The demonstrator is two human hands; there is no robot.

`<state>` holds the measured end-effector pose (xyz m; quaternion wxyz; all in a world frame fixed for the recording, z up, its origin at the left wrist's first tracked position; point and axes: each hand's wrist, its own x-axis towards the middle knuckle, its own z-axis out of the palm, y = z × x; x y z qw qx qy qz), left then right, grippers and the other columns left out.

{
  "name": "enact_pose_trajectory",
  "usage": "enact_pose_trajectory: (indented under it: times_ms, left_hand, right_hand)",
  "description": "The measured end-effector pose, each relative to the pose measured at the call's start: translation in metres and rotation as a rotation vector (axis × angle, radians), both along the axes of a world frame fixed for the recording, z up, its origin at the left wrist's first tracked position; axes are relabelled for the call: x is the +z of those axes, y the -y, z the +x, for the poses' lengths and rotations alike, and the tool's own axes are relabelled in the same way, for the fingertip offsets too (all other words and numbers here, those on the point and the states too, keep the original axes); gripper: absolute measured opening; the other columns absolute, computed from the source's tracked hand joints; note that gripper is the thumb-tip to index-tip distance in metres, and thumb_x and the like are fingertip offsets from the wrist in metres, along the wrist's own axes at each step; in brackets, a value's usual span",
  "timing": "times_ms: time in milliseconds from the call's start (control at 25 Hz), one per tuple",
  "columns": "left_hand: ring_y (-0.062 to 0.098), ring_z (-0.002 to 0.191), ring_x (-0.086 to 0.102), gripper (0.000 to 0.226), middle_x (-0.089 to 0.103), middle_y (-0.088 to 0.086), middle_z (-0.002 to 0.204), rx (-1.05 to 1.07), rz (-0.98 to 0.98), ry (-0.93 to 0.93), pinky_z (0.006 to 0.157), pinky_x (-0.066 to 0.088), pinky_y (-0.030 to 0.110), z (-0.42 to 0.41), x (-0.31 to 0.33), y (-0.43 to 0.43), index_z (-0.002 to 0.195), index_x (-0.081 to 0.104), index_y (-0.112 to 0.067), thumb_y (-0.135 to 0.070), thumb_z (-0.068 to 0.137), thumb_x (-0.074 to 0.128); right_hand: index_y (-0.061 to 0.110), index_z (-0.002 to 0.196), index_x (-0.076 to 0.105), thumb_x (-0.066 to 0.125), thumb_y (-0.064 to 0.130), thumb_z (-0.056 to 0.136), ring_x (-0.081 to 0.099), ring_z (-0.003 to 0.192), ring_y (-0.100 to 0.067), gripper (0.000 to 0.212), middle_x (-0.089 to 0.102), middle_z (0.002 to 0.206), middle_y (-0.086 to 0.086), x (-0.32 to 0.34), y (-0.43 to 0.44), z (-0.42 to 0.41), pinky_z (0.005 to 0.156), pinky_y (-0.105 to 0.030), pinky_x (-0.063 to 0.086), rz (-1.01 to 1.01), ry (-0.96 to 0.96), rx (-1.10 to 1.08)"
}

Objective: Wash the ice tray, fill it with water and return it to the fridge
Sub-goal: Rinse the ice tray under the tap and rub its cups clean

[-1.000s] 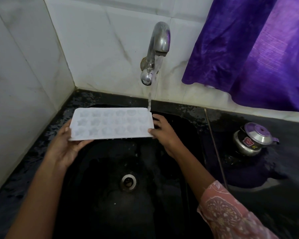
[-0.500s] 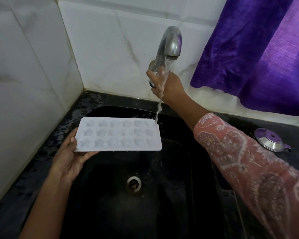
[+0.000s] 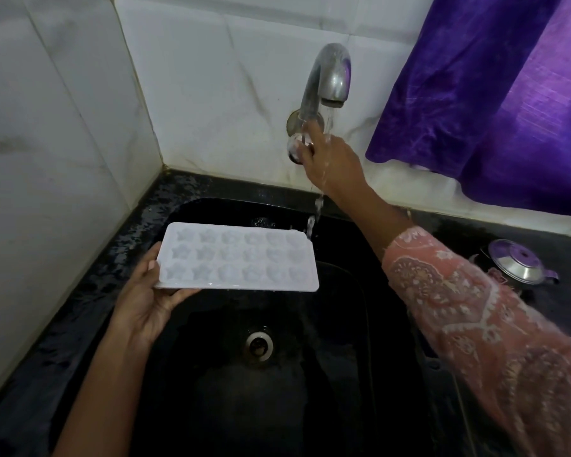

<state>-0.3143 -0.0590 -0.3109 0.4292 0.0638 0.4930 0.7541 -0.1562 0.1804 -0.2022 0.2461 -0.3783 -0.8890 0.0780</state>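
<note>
A white ice tray (image 3: pixel 238 257) with star and flower moulds is held level over the black sink (image 3: pixel 360 324). My left hand (image 3: pixel 145 298) grips its left end, thumb on top. My right hand (image 3: pixel 330 159) reaches up to the round knob (image 3: pixel 295 148) of the steel wall tap (image 3: pixel 328 77), fingers closed on it. Water runs from the spout, over that hand, and falls just past the tray's far right corner.
The sink drain (image 3: pixel 259 344) lies below the tray. A wet black counter (image 3: pixel 80 291) surrounds the sink. A small steel kettle (image 3: pixel 515 263) stands on the counter at right. A purple curtain (image 3: pixel 491 94) hangs behind the tap's right side. White tiled walls form the corner.
My right hand left the tray's right end and rose to the tap knob. The tray is now held by my left hand alone, and the water stream has grown stronger.
</note>
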Motion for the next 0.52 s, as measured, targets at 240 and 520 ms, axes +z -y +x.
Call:
enact_pose_trajectory:
  times_ms: [240,520]
  left_hand:
    - [0.014,0.075,0.071,0.027,0.074,-0.006,0.083,-0.028,0.014,0.042,0.053,0.058,0.037,0.011,0.001,-0.006,0.103,0.057,-0.021,-0.017,0.101,0.031]
    - [0.015,0.078,0.071,0.025,0.074,-0.006,0.087,-0.102,0.039,0.034,0.055,0.058,0.038,0.026,0.005,-0.009,0.104,0.058,-0.022,-0.016,0.100,0.033]
  right_hand:
    - [0.015,0.141,0.027,0.039,0.040,0.097,0.058,0.086,-0.018,0.052,0.059,0.095,-0.004,-0.066,0.053,0.065,0.081,-0.033,0.044,-0.613,-0.335,-0.199]
    - [0.021,0.142,0.033,0.041,0.037,0.097,0.056,0.113,-0.021,0.048,0.051,0.135,-0.004,-0.105,0.097,0.091,0.096,-0.044,0.049,-1.079,-0.510,-0.272]
